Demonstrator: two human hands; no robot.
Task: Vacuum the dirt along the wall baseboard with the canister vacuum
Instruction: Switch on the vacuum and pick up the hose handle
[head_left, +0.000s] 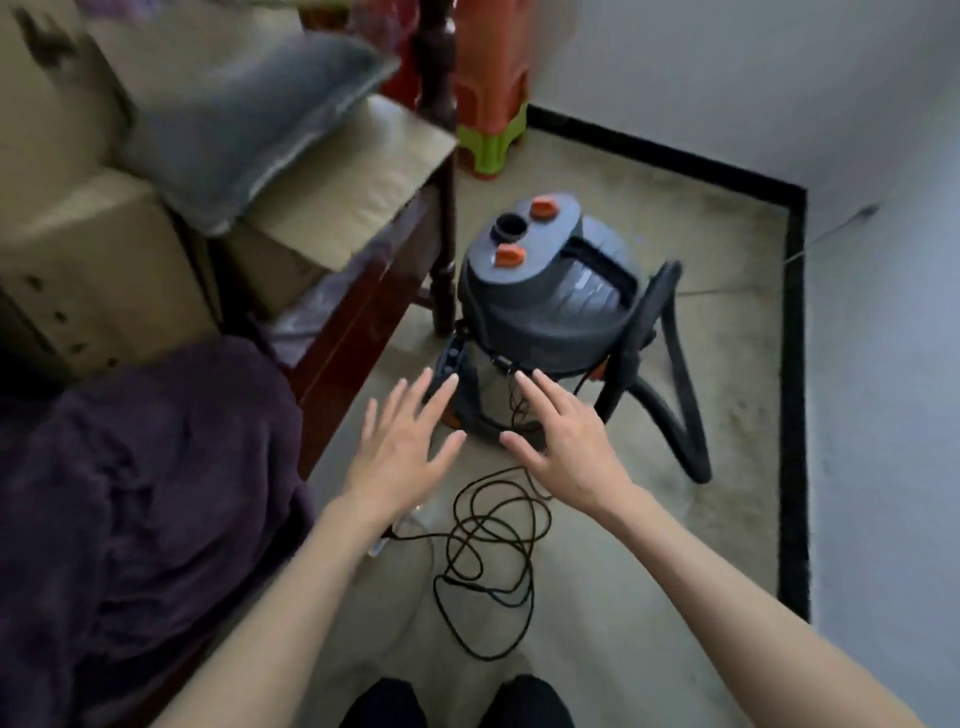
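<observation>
- While both hands reach forward with fingers spread and holding nothing, the canister vacuum (545, 312) stands upright on the floor (597, 597) straight ahead of them, just beyond the fingertips.
- Left hand (405, 447) and right hand (561, 441) look about equally near; I cannot tell whether the right fingertips touch the steel drum or only hover before it.
- Its black hose (670, 374) leaves the drum's right side and loops down across the floor toward the black baseboard (792, 364), so the right hand is the nearer grip for it; the hose's long axis runs roughly away from the person, alongside the right wall.
- Looks: grey plastic head with 2 orange knobs and 1 open round port on top, a black carry handle, and a shiny metal drum below.
- A black power cord (493, 545) lies in loose coils on the floor beneath the wrists.
- Judging by the empty hands, vacuuming has not yet begun.
</observation>
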